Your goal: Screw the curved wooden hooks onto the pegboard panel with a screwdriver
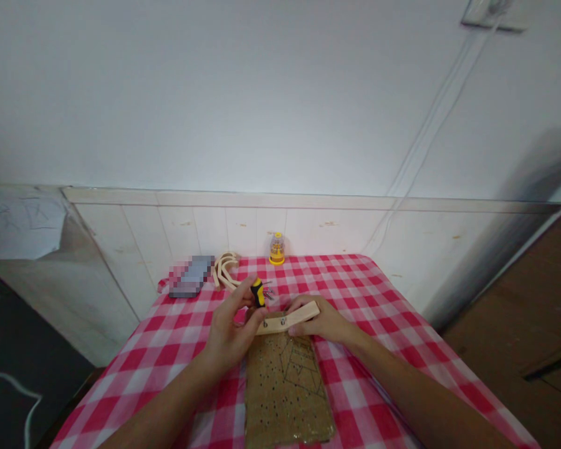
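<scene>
My left hand (232, 324) is closed, with a small screwdriver (258, 292) with a yellow and black handle at its fingertips. Beside the handle are thin metal pieces (269, 292), too small to make out. The left thumb rests by the left end of a pale, slightly bent wooden strip (303, 313). Two dark round marks or holes show on the strip's near face. My right hand (325, 319) grips the strip near its right end, fingers behind and thumb in front. Under both hands lies a brown cardboard piece (285, 386) with dots and drawn lines.
Several curved wooden pieces (225, 270) lie at the back left, next to a blurred grey flat object (191, 276). A clear and yellow screwdriver-bit holder (277, 249) stands near the wall. A red and white checked cloth (355, 284) covers the table.
</scene>
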Available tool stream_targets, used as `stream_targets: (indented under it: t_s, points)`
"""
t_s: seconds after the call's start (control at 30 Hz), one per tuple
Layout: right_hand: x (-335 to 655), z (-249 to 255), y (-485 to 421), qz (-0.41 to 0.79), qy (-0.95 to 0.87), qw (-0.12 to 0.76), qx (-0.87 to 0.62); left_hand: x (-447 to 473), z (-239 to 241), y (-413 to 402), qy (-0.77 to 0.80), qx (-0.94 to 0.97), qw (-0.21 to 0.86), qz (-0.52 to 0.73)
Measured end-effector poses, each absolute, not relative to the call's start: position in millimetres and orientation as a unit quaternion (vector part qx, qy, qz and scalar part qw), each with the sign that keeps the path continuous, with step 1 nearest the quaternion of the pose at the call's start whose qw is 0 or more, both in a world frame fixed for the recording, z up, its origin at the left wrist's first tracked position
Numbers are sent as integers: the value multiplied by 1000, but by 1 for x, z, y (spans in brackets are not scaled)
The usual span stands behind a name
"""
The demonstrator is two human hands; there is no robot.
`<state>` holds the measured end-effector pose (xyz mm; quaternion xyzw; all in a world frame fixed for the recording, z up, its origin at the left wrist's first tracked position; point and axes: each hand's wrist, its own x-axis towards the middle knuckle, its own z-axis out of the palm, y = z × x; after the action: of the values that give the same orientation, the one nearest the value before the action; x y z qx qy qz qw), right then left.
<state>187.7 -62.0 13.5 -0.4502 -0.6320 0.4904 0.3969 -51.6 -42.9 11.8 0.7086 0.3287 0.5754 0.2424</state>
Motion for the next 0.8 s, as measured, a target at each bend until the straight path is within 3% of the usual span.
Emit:
stream_targets:
  t_s: [0.8]
  points:
    - [187,13,-63,498,-629,407,-437,-54,16,-44,309,729,219,570]
